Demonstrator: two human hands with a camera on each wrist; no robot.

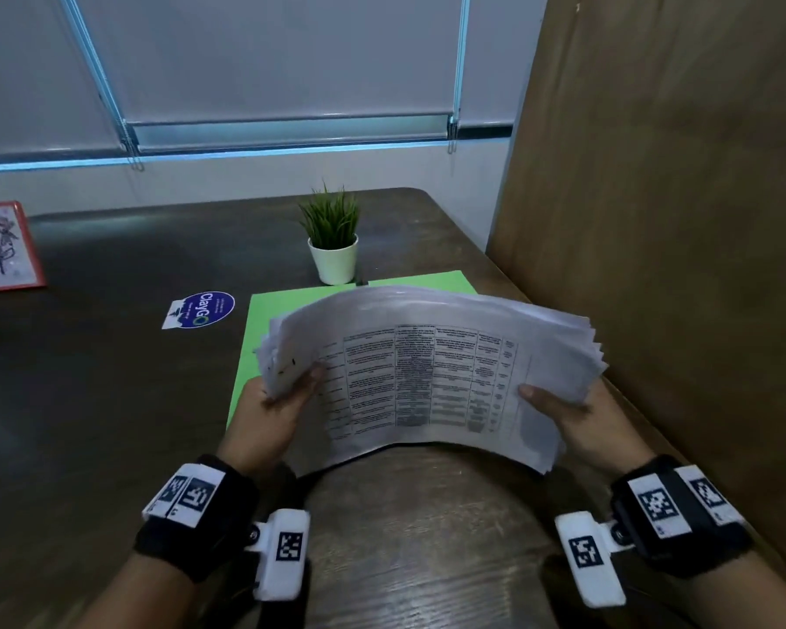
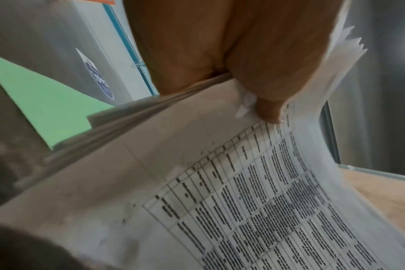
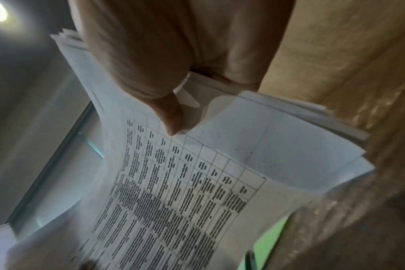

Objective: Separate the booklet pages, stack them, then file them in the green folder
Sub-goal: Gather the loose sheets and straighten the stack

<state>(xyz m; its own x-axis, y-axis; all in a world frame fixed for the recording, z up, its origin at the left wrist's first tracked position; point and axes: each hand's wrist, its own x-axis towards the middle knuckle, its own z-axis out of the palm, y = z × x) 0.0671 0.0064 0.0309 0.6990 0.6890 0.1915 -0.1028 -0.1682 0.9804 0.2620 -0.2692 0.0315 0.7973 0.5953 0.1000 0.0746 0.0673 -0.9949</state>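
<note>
Seems about midway, judging by how things lie. At the left short edge, left hand (image 1: 273, 413) clamped on the sheaf of pages (image 1: 432, 379), thumb on top and fingers curled beneath, gripping right where the sheet corners splay unevenly in the left wrist view. Looks loose and unbound there, edges fanned rather than joined, so separating appears largely done and squaring the stack appears to be the step in hand; whether any staple remains cannot be told. Held in the air above the counter (image 1: 110, 379), bowed upward through the middle, long axis running left to right across the body, printed table face up with its header row toward the far side. Behind and partly beneath, the green folder (image 1: 264, 338) lying flat and closed on the counter, just in front of the small potted plant (image 1: 332, 240); nothing filed yet, so tidying the edges, opening the folder and slipping the pages in all remain. At the right short edge, right hand (image 1: 572, 419) likewise gripping, thumb pressed on the top sheet, fingers under, corners stepped and ragged.
</note>
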